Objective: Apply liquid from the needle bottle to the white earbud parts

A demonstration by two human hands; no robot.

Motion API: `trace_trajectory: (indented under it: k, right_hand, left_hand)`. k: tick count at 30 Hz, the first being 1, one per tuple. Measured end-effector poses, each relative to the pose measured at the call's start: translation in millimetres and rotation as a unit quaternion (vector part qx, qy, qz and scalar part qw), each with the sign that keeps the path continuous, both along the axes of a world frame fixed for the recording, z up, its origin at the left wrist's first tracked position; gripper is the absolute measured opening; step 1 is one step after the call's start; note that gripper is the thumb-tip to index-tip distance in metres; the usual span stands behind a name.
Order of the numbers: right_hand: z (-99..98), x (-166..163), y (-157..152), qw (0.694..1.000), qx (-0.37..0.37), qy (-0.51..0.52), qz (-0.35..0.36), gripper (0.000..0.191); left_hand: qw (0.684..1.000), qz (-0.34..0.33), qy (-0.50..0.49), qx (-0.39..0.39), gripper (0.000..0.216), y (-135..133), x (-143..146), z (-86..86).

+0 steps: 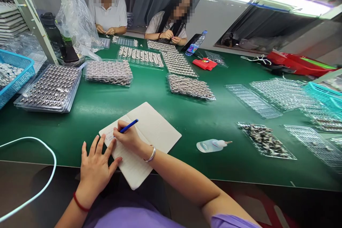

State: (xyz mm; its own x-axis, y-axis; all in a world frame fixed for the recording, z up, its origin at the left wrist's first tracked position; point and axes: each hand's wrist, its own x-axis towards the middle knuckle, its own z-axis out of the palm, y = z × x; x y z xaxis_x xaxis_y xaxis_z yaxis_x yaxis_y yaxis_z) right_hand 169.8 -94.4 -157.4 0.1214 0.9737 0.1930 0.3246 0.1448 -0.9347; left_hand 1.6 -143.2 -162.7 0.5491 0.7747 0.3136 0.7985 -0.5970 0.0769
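Note:
An open white notebook (pixel 149 131) lies on the green table (pixel 107 103) near its front edge. My right hand (pixel 128 139) is closed around a blue pen (pixel 128 126), whose tip rests on the left page where a few lines are written. My left hand (pixel 94 167) lies flat with fingers spread, pressing the notebook's lower left corner.
Stacked clear trays of small metal parts (pixel 50 89) stand at left, with more trays (pixel 189 87) across the middle. Right of the notebook lie a small clear bottle (pixel 211 145) and a tray of loose parts (pixel 264 139). Blue baskets (pixel 13 74) stand at both edges. Two people work at the far side.

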Motion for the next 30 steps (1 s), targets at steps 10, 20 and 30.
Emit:
trace_trajectory:
  k: [10,20,30]
  right_hand:
    - [-1.7,0.4,-0.5,1.0,-0.005,-0.002,0.003,0.03]
    - [-2.2,0.7,-0.4,1.0,-0.007,0.005,0.003,0.03]
    - [-1.7,0.5,-0.7,1.0,-0.004,0.012,0.013,0.028]
  left_hand:
    - [1.0,0.001,0.004,0.0,0.054,-0.6,0.3,-0.3]
    - [1.0,0.0,0.001,0.002,0.055,-1.2,0.1,-0.5]
    - [1.0,0.0,0.005,0.005,0.055,-1.0,-0.5,-1.6]
